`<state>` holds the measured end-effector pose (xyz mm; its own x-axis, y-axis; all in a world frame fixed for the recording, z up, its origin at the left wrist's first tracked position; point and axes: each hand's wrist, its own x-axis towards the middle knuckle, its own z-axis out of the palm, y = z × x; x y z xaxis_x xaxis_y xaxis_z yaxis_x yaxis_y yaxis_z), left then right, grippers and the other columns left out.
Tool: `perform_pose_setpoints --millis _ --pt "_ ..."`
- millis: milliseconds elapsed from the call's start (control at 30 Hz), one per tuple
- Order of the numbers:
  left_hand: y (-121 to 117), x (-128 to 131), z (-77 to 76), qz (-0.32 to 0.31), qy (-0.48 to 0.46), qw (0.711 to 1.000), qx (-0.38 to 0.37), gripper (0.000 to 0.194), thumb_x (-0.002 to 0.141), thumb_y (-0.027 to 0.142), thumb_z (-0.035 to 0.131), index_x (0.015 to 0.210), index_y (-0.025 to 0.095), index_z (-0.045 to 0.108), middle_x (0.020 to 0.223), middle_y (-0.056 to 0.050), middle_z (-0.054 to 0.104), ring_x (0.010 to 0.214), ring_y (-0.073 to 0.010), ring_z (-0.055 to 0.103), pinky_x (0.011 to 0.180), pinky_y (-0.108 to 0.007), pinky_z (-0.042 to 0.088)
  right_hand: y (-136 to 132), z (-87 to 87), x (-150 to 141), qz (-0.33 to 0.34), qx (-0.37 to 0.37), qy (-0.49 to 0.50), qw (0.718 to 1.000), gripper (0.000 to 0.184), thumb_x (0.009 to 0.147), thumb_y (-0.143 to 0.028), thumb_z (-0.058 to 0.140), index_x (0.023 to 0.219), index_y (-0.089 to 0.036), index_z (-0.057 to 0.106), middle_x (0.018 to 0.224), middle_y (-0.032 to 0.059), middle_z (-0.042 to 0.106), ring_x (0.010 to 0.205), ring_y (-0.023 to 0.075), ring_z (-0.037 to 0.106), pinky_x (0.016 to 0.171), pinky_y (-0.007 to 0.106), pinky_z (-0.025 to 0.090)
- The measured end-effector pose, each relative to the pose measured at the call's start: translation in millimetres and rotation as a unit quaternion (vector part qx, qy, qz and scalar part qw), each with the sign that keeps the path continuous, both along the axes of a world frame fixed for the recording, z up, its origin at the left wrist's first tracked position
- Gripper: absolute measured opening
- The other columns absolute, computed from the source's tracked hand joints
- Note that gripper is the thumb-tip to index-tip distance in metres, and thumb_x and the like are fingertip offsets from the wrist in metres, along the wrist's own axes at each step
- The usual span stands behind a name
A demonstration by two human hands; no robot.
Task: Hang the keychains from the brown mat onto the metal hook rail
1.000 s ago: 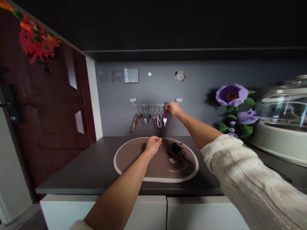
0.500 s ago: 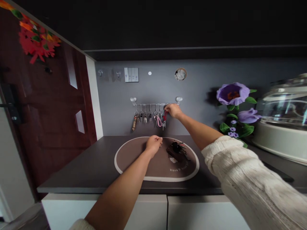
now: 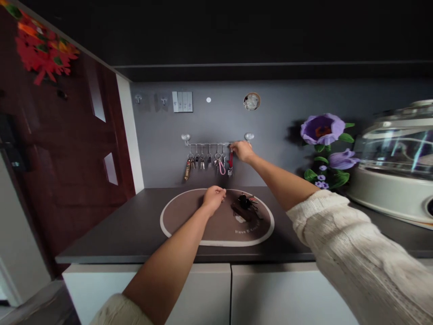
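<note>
A metal hook rail (image 3: 208, 144) runs along the grey wall with several key bunches hanging from it. My right hand (image 3: 242, 150) is at the rail's right end, fingers pinched at the top of a red key strap (image 3: 230, 161) that hangs there. My left hand (image 3: 214, 199) hovers over an oval brown mat (image 3: 182, 219) on the dark counter, fingers curled closed; what they hold, if anything, is hidden. A dark bunch of keys (image 3: 245, 208) lies on the mat just right of my left hand.
A dark red door (image 3: 64, 149) stands at the left with a red leaf decoration (image 3: 40, 47). Purple artificial flowers (image 3: 323, 144) and a large pale appliance with a glass lid (image 3: 395, 171) stand at the right. White cabinet fronts (image 3: 270, 293) sit below the counter.
My right hand has risen slightly to the rail, and the red key strap now hangs straight down from it. My left hand has barely moved. The view has shifted a little.
</note>
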<state>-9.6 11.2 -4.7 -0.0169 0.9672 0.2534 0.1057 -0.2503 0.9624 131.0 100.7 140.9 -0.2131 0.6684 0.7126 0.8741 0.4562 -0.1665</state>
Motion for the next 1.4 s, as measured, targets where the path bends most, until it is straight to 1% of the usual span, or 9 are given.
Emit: perform_pose_setpoints --millis 100,300,533,667,767,1000,1133,1267,1400 --pt "-2 0 1.4 -0.002 0.0 1.0 0.002 0.01 0.071 0.02 0.052 0.064 0.013 0.053 0.059 -0.001 0.056 0.047 -0.0062 0.046 0.05 -0.02 0.036 -12 -0.5 -3 -0.012 0.02 -0.017 1.0 0.029 0.073 -0.008 0.044 0.093 -0.016 0.065 0.093 0.007 0.065 0.092 0.0206 0.056 0.082 0.03 0.038" --pt "-7 -1 4.7 -0.026 0.001 1.0 0.004 0.007 0.069 0.017 0.054 0.065 0.013 0.053 0.058 0.0 0.055 0.048 -0.0061 0.047 0.054 -0.021 0.038 -40 -15.1 -6 0.053 0.0 0.07 0.996 0.026 0.073 -0.009 0.047 0.091 -0.017 0.063 0.094 0.0032 0.065 0.088 0.0146 0.058 0.081 0.026 0.041" --pt "-5 0 0.4 -0.052 0.042 0.997 0.036 0.006 0.065 0.019 0.059 0.066 0.013 0.057 0.056 0.001 0.055 0.051 -0.0078 0.047 0.057 -0.022 0.037 -73 -72.7 -5 0.098 -0.081 0.185 0.974 0.019 0.072 -0.015 0.052 0.089 -0.015 0.063 0.086 0.0044 0.066 0.077 0.0116 0.06 0.074 0.023 0.044" --pt "-6 -1 -1.5 -0.061 0.074 0.994 0.057 0.01 0.062 0.021 0.062 0.068 0.013 0.061 0.057 0.0 0.056 0.055 -0.0087 0.046 0.06 -0.023 0.037 -90 -108.1 2 0.095 -0.112 0.197 0.969 0.018 0.071 -0.015 0.054 0.087 -0.016 0.063 0.086 0.0036 0.066 0.078 0.0114 0.06 0.074 0.023 0.045" --pt "-8 1 -1.5 -0.066 0.115 0.989 0.062 0.013 0.064 0.024 0.06 0.069 0.013 0.063 0.056 0.001 0.056 0.053 -0.0086 0.044 0.059 -0.023 0.035 -98 -124.0 9 0.076 -0.129 0.192 0.97 0.019 0.072 -0.014 0.054 0.088 -0.016 0.063 0.087 0.0044 0.066 0.079 0.0116 0.06 0.075 0.023 0.045" --pt "-3 16 1.8 -0.036 0.19 0.981 0.032 0.02 0.061 0.031 0.061 0.053 0.013 0.06 0.043 0.002 0.048 0.046 -0.0082 0.037 0.05 -0.023 0.028 -97 -134.8 17 0.076 -0.149 0.179 0.969 0.02 0.07 -0.008 0.051 0.085 -0.016 0.064 0.086 0.0047 0.066 0.079 0.0117 0.061 0.076 0.024 0.045" --pt "-1 25 1.8 -0.028 0.203 0.979 -0.001 0.017 0.06 0.028 0.062 0.051 0.014 0.059 0.04 0.004 0.044 0.043 -0.0077 0.035 0.049 -0.023 0.027 -92 -138.0 18 0.086 -0.156 0.197 0.964 0.023 0.069 -0.006 0.051 0.086 -0.016 0.063 0.084 0.004 0.066 0.077 0.0108 0.061 0.074 0.023 0.046" --pt "-1 24 -1.3 -0.038 0.178 0.983 -0.008 0.014 0.062 0.024 0.061 0.053 0.013 0.06 0.041 0.004 0.044 0.042 -0.007 0.034 0.05 -0.023 0.029 -89 -139.4 17 0.079 -0.15 0.199 0.965 0.023 0.069 -0.005 0.05 0.085 -0.016 0.063 0.083 0.0045 0.066 0.077 0.011 0.061 0.073 0.023 0.046" --pt "-1 21 -1.4 -0.033 0.096 0.995 -0.003 0.012 0.065 0.018 0.058 0.056 0.011 0.06 0.046 0.002 0.05 0.046 -0.0071 0.039 0.055 -0.023 0.033 -89 -139.1 16 0.082 -0.147 0.199 0.965 0.023 0.069 -0.005 0.05 0.085 -0.014 0.063 0.085 0.0062 0.066 0.078 0.0114 0.061 0.073 0.023 0.046"
